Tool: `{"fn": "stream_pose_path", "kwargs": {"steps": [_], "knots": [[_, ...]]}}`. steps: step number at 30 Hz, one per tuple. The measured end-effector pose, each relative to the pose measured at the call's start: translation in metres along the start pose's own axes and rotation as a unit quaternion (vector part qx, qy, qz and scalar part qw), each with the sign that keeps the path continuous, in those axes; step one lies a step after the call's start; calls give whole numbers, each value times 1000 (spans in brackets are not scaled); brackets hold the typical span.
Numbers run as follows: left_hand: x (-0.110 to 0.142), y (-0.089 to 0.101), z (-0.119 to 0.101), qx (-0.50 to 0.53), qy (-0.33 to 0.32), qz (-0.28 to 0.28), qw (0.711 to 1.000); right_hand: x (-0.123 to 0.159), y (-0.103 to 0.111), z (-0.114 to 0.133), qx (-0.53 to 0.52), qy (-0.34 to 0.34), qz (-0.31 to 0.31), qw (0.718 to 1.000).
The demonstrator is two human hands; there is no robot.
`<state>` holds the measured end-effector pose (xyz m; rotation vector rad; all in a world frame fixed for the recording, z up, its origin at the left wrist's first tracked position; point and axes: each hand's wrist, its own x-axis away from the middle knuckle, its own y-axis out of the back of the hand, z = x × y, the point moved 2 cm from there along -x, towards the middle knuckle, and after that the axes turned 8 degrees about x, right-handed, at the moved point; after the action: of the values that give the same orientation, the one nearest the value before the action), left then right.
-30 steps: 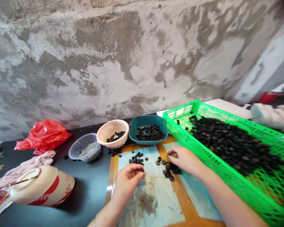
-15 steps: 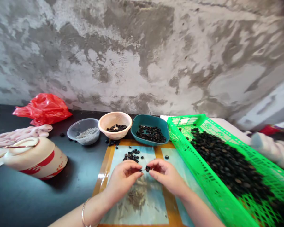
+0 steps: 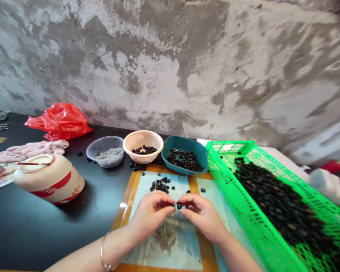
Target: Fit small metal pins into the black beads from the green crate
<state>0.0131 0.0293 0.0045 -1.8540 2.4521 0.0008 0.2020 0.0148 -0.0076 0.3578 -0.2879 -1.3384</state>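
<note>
Head view, hands low and centred. Left hand (image 3: 150, 213) and right hand (image 3: 202, 217) are held forearms-inward over a laminated mat (image 3: 125, 200), wrists angled toward each other and raised just off it. Both are half closed, fingers curled, thumbs and forefingers pinched inward until the fingertips (image 3: 170, 207) nearly meet. Two small black discs (image 3: 178, 205) sit right at that meeting point. Which hand grips which disc cannot be told, as the fingers partly hide them. A thin metal bangle (image 3: 102, 253) circles the left wrist.

Just ahead of the hands, a loose cluster of discs (image 3: 160, 185) lies on the mat, with one lone disc (image 3: 203, 190) off to the right. Beyond the mat's far edge stand a teal dish (image 3: 187, 141) and a peach bowl (image 3: 143, 134), both holding more discs. To the right, a bright green plastic crate (image 3: 243, 204) carries a deep heap of discs (image 3: 277, 200) — it is nearest the right hand.

On the dark surface (image 3: 45, 223) to the left: a clear plastic bowl (image 3: 87, 151) with grey material, a cream bowl with a red band (image 3: 49, 181) lying on its side, pink cloth (image 3: 31, 150), a red plastic bag (image 3: 61, 121).
</note>
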Motion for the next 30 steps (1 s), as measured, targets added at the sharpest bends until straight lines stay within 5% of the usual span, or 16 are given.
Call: {"fn": "stream_pose_path", "kwargs": {"steps": [30], "knots": [[1, 2, -1, -25, -6, 21, 999, 2, 0, 2, 17, -6, -2, 1000]]}}
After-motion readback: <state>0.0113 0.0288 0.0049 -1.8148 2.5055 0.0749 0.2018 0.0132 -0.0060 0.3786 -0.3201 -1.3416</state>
